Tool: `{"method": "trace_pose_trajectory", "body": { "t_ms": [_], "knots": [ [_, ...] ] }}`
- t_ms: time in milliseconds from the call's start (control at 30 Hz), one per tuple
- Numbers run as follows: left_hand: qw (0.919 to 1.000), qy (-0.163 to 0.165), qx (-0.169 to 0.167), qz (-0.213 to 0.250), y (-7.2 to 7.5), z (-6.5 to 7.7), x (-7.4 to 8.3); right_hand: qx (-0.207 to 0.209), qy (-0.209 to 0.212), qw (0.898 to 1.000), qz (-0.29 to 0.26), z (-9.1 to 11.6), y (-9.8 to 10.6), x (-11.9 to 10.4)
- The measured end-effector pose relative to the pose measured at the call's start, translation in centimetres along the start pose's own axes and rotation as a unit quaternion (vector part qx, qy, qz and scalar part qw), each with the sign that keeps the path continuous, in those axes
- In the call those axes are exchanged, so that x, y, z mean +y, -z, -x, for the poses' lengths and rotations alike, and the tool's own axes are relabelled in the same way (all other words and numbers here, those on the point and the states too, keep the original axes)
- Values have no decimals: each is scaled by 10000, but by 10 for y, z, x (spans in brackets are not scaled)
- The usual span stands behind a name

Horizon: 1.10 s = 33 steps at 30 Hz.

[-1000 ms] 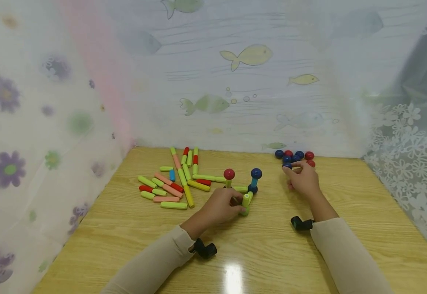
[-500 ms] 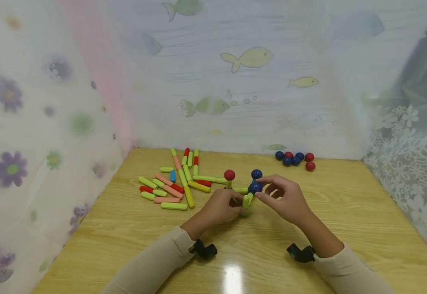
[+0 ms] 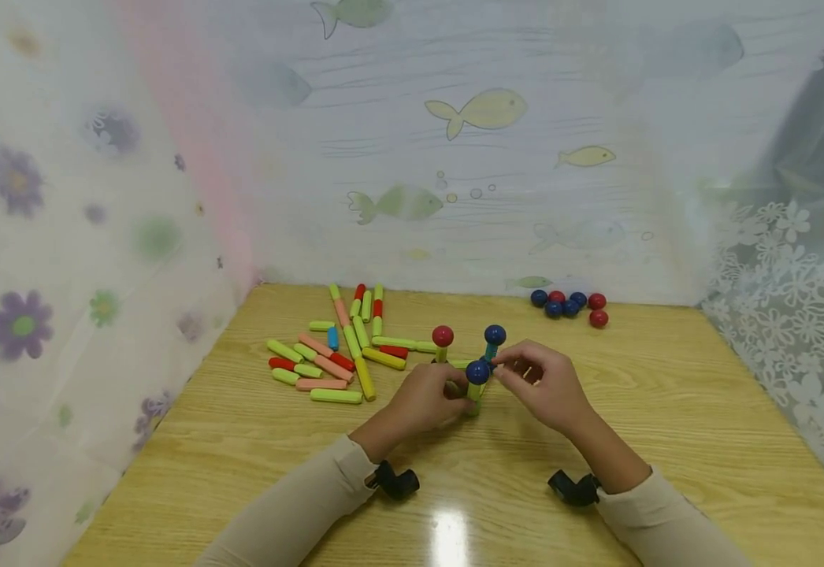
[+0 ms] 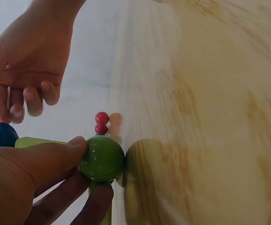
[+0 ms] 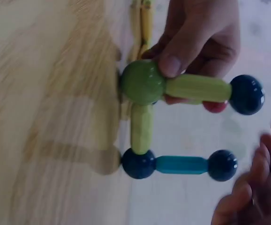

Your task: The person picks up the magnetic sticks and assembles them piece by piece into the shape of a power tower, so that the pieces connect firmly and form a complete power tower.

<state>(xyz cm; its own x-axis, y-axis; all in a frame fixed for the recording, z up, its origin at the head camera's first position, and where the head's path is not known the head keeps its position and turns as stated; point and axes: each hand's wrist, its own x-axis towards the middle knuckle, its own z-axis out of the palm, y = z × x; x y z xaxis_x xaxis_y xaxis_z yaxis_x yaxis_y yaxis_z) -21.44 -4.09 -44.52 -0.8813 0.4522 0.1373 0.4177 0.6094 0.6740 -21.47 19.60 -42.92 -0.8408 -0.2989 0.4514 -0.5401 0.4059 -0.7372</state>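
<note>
On the table stands a frame of magnetic rods and balls. My left hand [image 3: 426, 400] pinches the green ball [image 4: 101, 158] at its near corner between thumb and fingers. A yellow-green rod [image 5: 199, 87] rises from that ball, topped by a dark blue ball [image 3: 478, 372]. Behind it, another dark blue ball [image 3: 495, 335] caps an upright blue rod [image 5: 181, 164], and a red ball [image 3: 443, 335] tops the post on the left. My right hand [image 3: 550, 387] hovers just right of the near blue ball, fingers loosely bent and holding nothing. My left hand hides part of the base.
Many loose rods in yellow-green, salmon, red and yellow lie to the left, among them a yellow rod [image 3: 365, 379] and a blue rod [image 3: 332, 339]. Loose blue and red balls, such as a red ball [image 3: 599, 319], cluster at the back right. A printed curtain [image 3: 483, 197] hangs behind the table.
My right hand has brought a blue ball from the back-right cluster to the frame. That ball now sits on the near upright rod, and the hand has let go. My left hand stays put.
</note>
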Motion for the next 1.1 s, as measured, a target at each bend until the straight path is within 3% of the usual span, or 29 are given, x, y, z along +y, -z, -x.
{"method": "trace_pose_trajectory", "body": {
  "t_ms": [100,167,233,333,467,633,733,867,1000,1100],
  "knots": [
    [10000,18,-15,-51,1,0,1,205,-922,9954,-147,-2,3,7],
    [10000,44,-63,-48,2,0,1,-154,-1555,9875,-210,-3,4,12],
    [9999,60,-159,13,3,0,0,-745,-1876,9789,-314,-3,4,18],
    [9991,80,-374,170,6,-1,-4,-1262,-1907,9725,-446,-2,1,26],
    [9976,227,-557,356,11,-3,-13,-1072,-1879,9763,27,0,0,29],
    [9977,457,-376,323,24,-1,-23,-967,-1876,9746,749,1,0,24],
    [9975,659,-235,-77,44,0,-27,-978,-1737,9756,922,1,0,21],
    [9937,1037,57,-414,81,6,-37,-915,-1652,9768,1011,1,0,18],
    [9895,1411,133,-286,111,15,-53,-883,-1661,9768,1023,2,1,18],
    [9868,1612,-72,-135,121,21,-66,-873,-1699,9762,1025,3,2,19]
  ]
}}
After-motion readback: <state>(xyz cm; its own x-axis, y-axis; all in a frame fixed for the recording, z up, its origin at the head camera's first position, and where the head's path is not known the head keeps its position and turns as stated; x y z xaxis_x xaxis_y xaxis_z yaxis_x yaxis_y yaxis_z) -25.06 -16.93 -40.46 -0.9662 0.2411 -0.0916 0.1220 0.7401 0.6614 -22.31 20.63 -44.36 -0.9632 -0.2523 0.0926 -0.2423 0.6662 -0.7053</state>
